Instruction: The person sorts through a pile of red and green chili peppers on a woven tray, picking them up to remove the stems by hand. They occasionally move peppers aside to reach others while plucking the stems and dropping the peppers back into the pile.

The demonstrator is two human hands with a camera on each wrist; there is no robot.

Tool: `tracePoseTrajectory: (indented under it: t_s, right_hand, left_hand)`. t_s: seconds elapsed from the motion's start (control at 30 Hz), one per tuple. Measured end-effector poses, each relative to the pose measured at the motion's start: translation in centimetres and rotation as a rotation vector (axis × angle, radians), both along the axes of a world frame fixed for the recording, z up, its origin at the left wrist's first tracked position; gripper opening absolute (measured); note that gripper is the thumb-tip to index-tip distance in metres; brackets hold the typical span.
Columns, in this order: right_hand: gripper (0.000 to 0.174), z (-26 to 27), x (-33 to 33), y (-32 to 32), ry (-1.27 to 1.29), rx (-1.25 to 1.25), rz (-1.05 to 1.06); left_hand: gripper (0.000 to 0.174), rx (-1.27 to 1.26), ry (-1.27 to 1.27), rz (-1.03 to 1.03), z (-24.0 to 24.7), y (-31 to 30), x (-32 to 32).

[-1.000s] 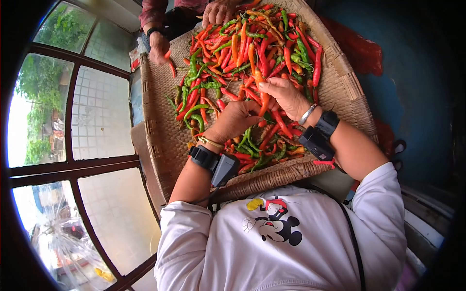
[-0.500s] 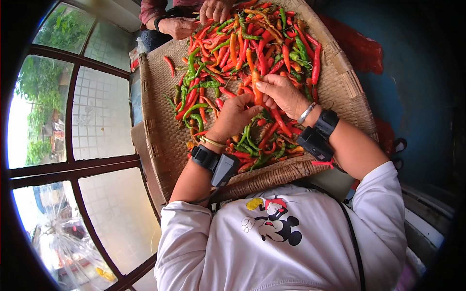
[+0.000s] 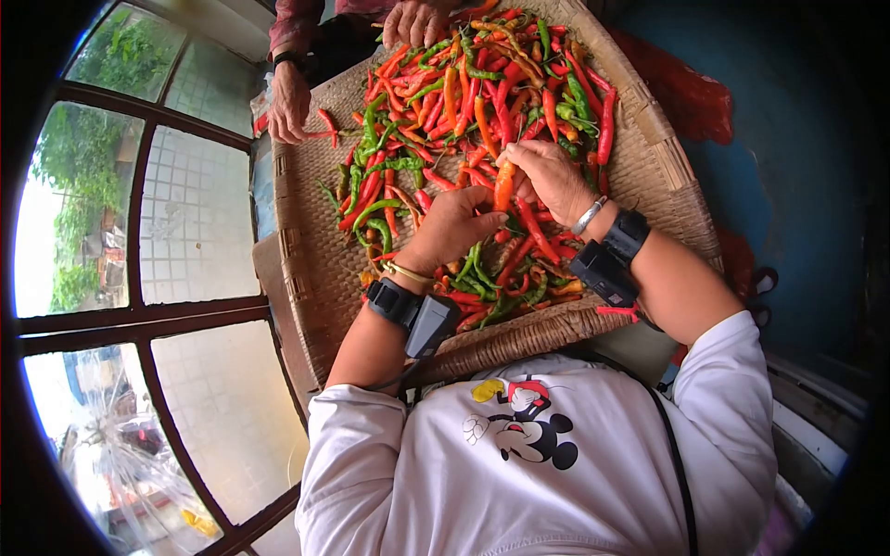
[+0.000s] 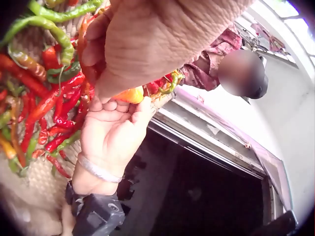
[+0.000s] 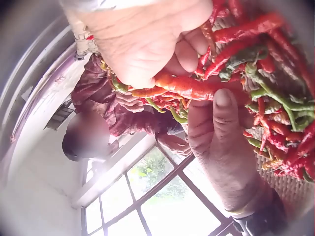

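Note:
My right hand pinches an orange-red chili pepper at its upper part, between thumb and fingers. At the pepper's lower end is my left hand; in the right wrist view its thumb and fingers close about that end. The pepper spans the gap between both hands, above a heap of red, orange and green chili peppers in a wide woven basket. In the left wrist view, the back of my left hand covers most of the pepper, leaving an orange part beside my right palm.
Across the basket, another person's one hand hangs over the left rim near a few red peppers, while their other hand rests at the heap's far edge. A framed window stands at left. Red sheeting lies beyond the right rim.
My hands and the pepper have shifted slightly right, with the right fingers now higher on it. The other person's hand moved from the heap to the basket's left rim.

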State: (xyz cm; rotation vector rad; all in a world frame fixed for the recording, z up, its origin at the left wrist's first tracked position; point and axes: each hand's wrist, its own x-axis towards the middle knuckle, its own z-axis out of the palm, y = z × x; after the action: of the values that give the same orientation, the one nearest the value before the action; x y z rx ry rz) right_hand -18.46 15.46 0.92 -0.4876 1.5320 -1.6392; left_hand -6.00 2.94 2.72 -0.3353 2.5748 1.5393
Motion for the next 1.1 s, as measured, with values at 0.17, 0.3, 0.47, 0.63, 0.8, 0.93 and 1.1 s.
tracePoseTrajectory:
  t_s: [0.17,0.3,0.47,0.63,0.8,0.93,1.1]
  right_hand:
    - [0.039,0.0,0.1,0.1,-0.066,-0.032,-0.013]
    - [0.038,0.0,0.3,0.0,-0.031,-0.011,0.002]
    - [0.032,-0.1,0.3,-0.2,-0.013,0.033,0.056]
    - [0.030,-0.2,0.3,-0.3,0.010,0.057,0.088]
    - [0.030,-0.1,0.5,-0.2,0.012,0.082,0.136]
    - [0.030,0.2,0.4,-0.1,0.015,0.068,0.162]
    - [0.029,0.2,0.5,-0.2,0.033,0.084,0.164]
  left_hand:
    - [0.014,-0.210,0.059,0.062,0.4,-1.9,0.3]
    - [0.013,-0.420,0.245,0.297,1.3,-5.0,0.6]
    - [0.014,-0.842,0.354,0.495,1.6,-9.4,0.8]
    - [0.017,-0.580,0.279,0.431,0.6,-9.1,1.6]
    - [0.019,-0.557,0.226,0.377,0.5,-8.5,1.8]
    - [0.017,-0.625,0.214,0.464,1.9,-8.9,2.1]
    - [0.014,-0.420,0.238,0.370,1.0,-7.4,2.1]
